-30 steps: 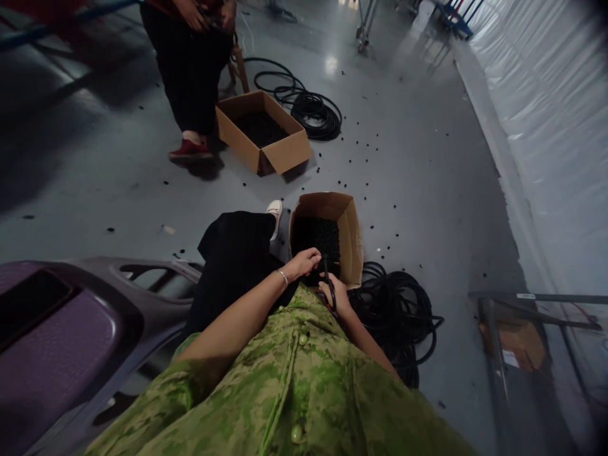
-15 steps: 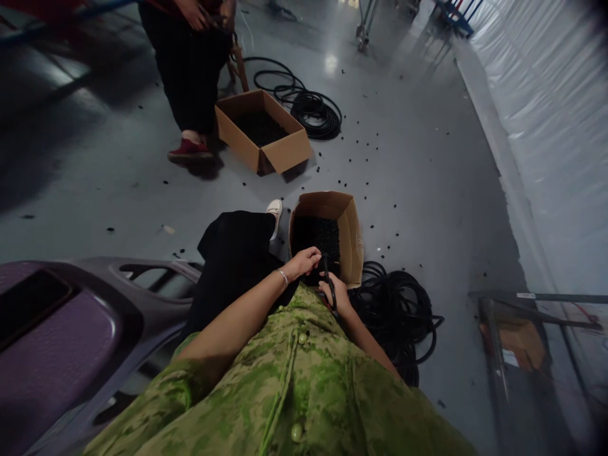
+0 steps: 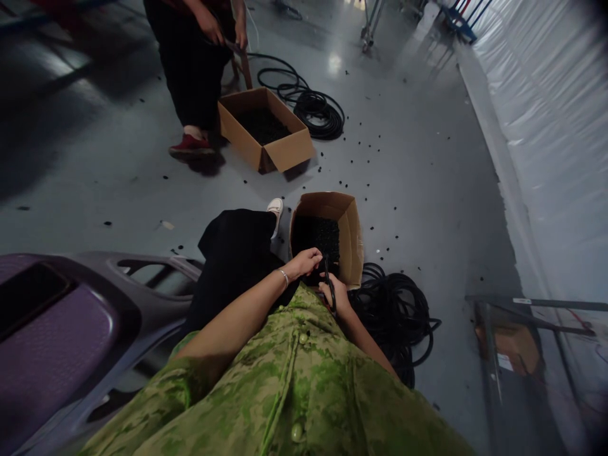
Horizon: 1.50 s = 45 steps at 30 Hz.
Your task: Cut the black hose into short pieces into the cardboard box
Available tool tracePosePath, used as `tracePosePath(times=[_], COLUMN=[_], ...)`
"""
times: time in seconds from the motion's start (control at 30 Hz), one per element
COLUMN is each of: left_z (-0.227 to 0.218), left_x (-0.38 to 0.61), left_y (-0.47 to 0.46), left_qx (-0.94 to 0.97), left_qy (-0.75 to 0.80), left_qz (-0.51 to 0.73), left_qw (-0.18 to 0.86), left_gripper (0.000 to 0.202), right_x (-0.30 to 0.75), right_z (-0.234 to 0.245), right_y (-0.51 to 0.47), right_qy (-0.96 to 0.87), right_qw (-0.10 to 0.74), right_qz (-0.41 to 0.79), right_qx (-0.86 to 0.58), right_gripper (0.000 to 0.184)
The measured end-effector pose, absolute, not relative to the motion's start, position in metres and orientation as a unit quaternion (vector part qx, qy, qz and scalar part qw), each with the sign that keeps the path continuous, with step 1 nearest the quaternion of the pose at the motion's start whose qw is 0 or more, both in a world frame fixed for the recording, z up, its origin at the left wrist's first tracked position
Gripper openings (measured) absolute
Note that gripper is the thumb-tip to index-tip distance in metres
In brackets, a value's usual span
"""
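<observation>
My left hand [image 3: 306, 261] is closed in a pinch over the near part of an open cardboard box [image 3: 351, 237]. What its fingertips hold is too small and dark to make out. Just to the right, my right hand [image 3: 336, 295] is wrapped round a slim black cutting tool that looks like scissors [image 3: 327, 271], its tip pointing up beside the left fingertips. Many small black pieces [image 3: 320, 234] lie inside the box. A tangled coil of black hose [image 3: 396, 304] rests on the floor at the box's right.
Another person [image 3: 190, 63] works by a second cardboard box [image 3: 287, 152] of black pieces, with a black hose coil [image 3: 318, 114] behind it. Black bits dot the floor. A purple-grey chair [image 3: 85, 329] holding a phone [image 3: 33, 294] is at left; a metal frame [image 3: 536, 303] at right.
My hands and the black tool stay nearly in place. The other person's hands have moved down and to the right, apart from each other. The view has shifted slightly.
</observation>
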<state>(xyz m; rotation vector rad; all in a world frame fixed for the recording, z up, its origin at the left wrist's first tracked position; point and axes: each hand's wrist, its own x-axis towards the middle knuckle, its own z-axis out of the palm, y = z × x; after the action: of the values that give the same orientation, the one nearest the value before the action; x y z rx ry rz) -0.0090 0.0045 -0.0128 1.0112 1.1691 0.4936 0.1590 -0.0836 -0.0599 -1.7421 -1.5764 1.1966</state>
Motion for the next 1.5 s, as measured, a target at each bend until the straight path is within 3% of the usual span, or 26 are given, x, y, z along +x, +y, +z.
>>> tracePosePath(times=[1.5], left_z=[-0.0127], left_x=[-0.01], left_y=[0.0043], left_qx=[0.456], left_qy=[0.516], left_qz=[0.227], left_qw=[0.688], left_gripper=[0.008], right_x=[0.1524], right_z=[-0.055], right_y=[-0.0854], right_qy=[-0.596], right_qw=[0.272], right_qz=[0.403], right_qx=[-0.639], right_gripper=[0.035])
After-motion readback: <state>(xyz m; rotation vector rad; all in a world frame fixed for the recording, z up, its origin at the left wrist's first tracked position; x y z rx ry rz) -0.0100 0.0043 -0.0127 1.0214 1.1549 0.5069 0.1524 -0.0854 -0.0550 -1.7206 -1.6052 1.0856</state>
